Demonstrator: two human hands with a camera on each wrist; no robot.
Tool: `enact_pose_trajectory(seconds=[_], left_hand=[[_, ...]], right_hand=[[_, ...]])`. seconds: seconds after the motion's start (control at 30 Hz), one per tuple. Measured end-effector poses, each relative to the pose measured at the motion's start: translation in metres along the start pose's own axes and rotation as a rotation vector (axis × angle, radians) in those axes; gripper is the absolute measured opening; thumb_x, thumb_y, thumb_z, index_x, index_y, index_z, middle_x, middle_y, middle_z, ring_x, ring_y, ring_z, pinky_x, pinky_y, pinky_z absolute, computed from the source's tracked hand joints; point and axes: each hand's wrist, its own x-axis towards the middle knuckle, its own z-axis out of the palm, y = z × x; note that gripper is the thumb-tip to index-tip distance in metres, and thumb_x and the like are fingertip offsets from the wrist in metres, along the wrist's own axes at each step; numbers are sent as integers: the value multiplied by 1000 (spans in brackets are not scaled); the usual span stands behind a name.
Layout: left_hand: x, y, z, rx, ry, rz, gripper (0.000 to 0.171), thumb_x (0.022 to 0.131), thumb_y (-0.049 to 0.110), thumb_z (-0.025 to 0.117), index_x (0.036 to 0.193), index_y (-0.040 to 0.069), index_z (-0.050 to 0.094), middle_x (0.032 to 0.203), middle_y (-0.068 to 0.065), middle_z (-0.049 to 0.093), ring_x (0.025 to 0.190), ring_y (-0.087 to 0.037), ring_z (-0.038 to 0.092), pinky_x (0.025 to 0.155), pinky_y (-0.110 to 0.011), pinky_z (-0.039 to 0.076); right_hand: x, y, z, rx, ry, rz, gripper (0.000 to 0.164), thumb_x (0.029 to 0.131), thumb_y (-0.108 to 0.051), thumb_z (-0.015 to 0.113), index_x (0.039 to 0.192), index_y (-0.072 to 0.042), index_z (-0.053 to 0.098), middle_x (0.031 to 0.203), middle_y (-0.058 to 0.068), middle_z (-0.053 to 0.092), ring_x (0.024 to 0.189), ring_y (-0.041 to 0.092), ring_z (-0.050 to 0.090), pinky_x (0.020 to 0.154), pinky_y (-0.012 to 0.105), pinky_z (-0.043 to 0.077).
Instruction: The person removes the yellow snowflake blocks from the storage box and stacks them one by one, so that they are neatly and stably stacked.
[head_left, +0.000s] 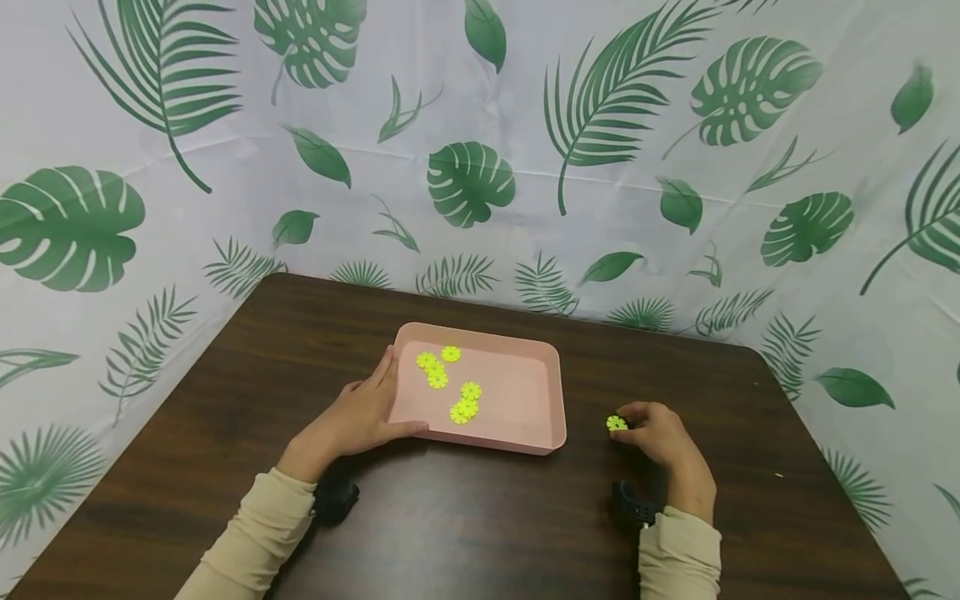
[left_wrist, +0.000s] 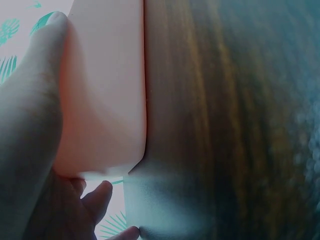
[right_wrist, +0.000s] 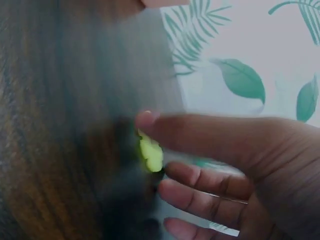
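In the head view a pink tray lies on the table, with several yellow flower-shaped discs in its left half. My left hand rests against the tray's near left corner, thumb along the near rim and fingers along the left side. The left wrist view has the thumb on the rim and the other fingers spread by the tray's end wall. To the right of the tray, my right hand pinches one yellow flower-shaped disc just above the tabletop. That disc shows beneath the thumb in the right wrist view.
The dark wooden table extends around the tray. Behind it hangs a white cloth with green leaves. A black strap is at the right wrist, and a dark device at the left. A tiny pale speck lies far right.
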Motion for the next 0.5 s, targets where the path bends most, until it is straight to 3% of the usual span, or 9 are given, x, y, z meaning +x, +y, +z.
enact_pose_trajectory(seconds=[0.2,0.37,0.5], left_hand=[[-5,-4,1,2,11,-21,120,90,70,64,160,-12,11,170,-27,4,151,-41,31,107,-71,35],[-5,-4,0,3,36,9,119,90,70,63,160,-12,12,170,-27,5,151,-40,33,105,-71,36],[-2,-2,2,-12,30,14,120,90,71,63,161,-11,11,170,-26,5,149,-40,36,106,-71,35]], right_hand=[[-3,-16,-7,11,132,-50,61,104,-35,65,144,8,51,128,33,60,115,48,61,91,60,52],[-5,-45,-13,55,265,-110,55,105,-35,62,145,2,53,124,27,61,106,42,65,88,59,53],[1,-68,-3,75,290,-152,49,104,-31,65,141,1,57,121,24,63,101,38,66,87,55,54]])
